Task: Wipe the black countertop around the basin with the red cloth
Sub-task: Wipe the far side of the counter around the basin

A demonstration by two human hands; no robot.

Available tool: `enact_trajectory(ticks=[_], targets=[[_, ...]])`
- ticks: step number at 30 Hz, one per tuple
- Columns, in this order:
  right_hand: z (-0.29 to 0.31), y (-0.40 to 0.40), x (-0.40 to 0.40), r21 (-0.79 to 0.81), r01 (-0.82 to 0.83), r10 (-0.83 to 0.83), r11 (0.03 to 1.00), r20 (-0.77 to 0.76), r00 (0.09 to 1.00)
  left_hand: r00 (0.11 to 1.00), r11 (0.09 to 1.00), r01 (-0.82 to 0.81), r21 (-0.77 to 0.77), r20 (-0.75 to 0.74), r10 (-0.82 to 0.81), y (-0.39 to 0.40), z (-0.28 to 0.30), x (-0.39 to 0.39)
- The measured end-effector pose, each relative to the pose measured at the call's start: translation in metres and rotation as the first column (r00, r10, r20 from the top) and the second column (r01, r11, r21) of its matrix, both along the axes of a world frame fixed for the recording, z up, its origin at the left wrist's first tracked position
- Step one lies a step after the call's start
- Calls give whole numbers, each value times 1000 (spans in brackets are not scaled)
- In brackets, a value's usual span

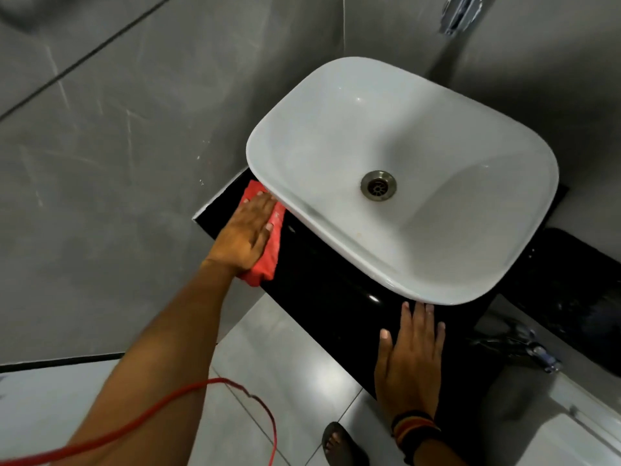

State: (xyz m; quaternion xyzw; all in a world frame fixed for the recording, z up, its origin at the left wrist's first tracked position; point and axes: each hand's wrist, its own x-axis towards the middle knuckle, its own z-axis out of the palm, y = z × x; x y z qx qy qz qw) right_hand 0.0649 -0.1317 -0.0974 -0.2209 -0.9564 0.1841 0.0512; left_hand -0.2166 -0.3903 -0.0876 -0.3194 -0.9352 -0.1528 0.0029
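The left hand point(247, 230) lies spread flat on the red cloth point(268, 243), pressing it onto the black desk point(322, 297) so the whole pad wipes. Beyond its fingertips sits the basin point(336, 136). The right hand point(410, 358), spread and empty, braces on the desk edge for balance.

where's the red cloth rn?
Head view, left of centre: the red cloth lies on the black countertop under the flat left hand, tucked against the white basin.
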Motion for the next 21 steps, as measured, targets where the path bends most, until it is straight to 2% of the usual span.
enact_trajectory(ticks=[3, 7, 9, 12, 16, 18, 21], targets=[[-1, -2, 0, -15, 3, -3, 1000, -6, 1000, 975, 975, -220, 20, 14, 220, 3, -7, -24], [-2, -1, 0, -5, -5, 5, 1000, 1, 1000, 882, 880, -471, 64, 16, 471, 21, -14, -22], [-1, -1, 1, -5, -8, 8, 1000, -6, 1000, 748, 741, -662, 108, 36, 663, 34, -16, -8], [-1, 0, 1, -13, -11, 11, 1000, -23, 1000, 444, 428, -894, 130, 127, 887, 53, -15, 11], [-1, 1, 1, -28, -22, 21, 999, -24, 999, 258, 239, -965, 111, 213, 942, 67, -10, 27], [-1, 1, 2, -34, -29, 29, 999, -27, 999, 228, 208, -973, 104, 251, 941, 78, -7, 46], [0, 2, 4, -38, -35, 34, 999, -28, 999, 294, 274, -955, 109, 252, 922, 102, -7, 89]])
